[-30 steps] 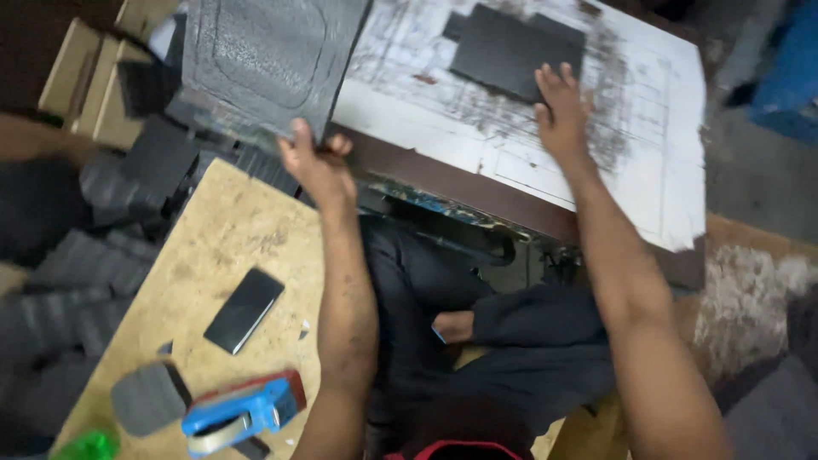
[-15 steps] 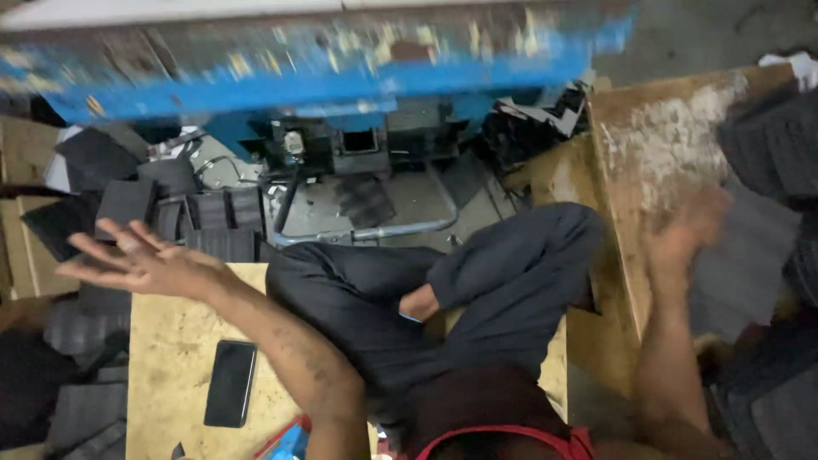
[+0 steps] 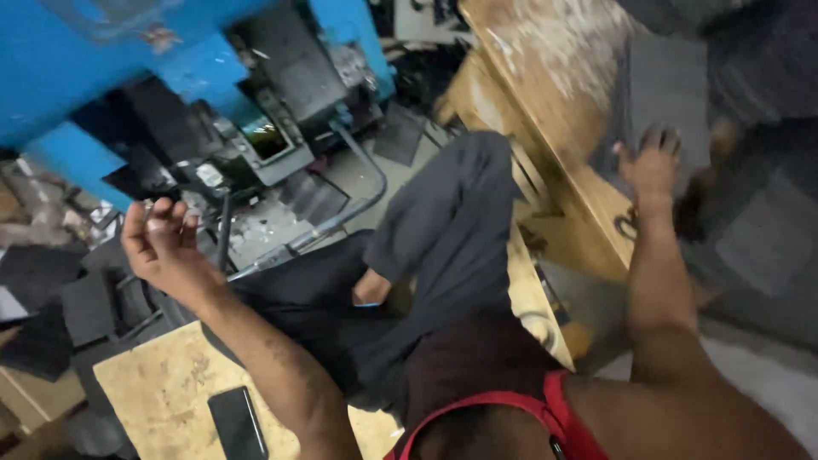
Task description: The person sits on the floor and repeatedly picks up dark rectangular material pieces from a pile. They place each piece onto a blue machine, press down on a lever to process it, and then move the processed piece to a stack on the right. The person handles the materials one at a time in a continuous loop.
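Pale wooden board (image 3: 162, 388) with dark phone (image 3: 238, 423), seemingly flat.

Left hand (image 3: 166, 247) raised at left, in front of machine (image 3: 170, 94) at far left. Right hand (image 3: 652, 162) at right, resting on dark sheets (image 3: 673, 94) on wooden bench (image 3: 545, 102) at far right. Crossed legs (image 3: 426, 255) between both arms. Phone (image 3: 239, 423) lying on wooden board (image 3: 162, 392), near left. Stacked dark pieces (image 3: 51, 307) left of board.

arms: bare, sleeveless | top: dark maroon, red trim | trousers: dark grey
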